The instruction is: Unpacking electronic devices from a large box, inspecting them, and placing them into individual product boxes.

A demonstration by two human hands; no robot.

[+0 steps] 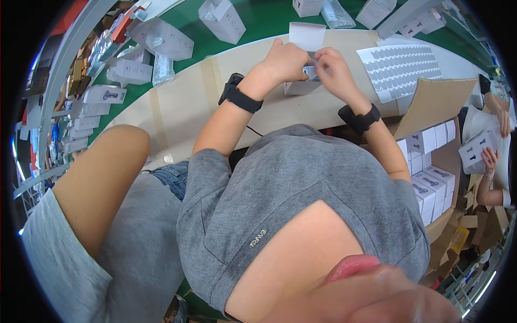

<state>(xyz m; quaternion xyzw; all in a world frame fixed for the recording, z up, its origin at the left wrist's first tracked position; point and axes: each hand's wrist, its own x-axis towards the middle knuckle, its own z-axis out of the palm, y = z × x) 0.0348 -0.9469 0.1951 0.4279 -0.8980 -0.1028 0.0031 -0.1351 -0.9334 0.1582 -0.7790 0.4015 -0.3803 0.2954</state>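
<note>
A small white carton (300, 88) stands on the tan work surface in front of me, its lid flap (307, 36) raised at the far side. My left hand (286, 61) is at the carton's left side, fingers and thumb closed on its open top edge. Over the right side of the opening is my right hand (333, 70), its fingers curled together and slightly blurred. Something grey shows between the two hands in the opening, but the fingers hide most of it. Black bands circle both of my wrists.
A sheet of grey-white stickers (399, 70) lies right of the carton. An open cardboard box (447, 156) filled with white cartons stands at my right. More white cartons (222, 21) stand along the green surface. Other people are close on both sides, one holding a carton (478, 148).
</note>
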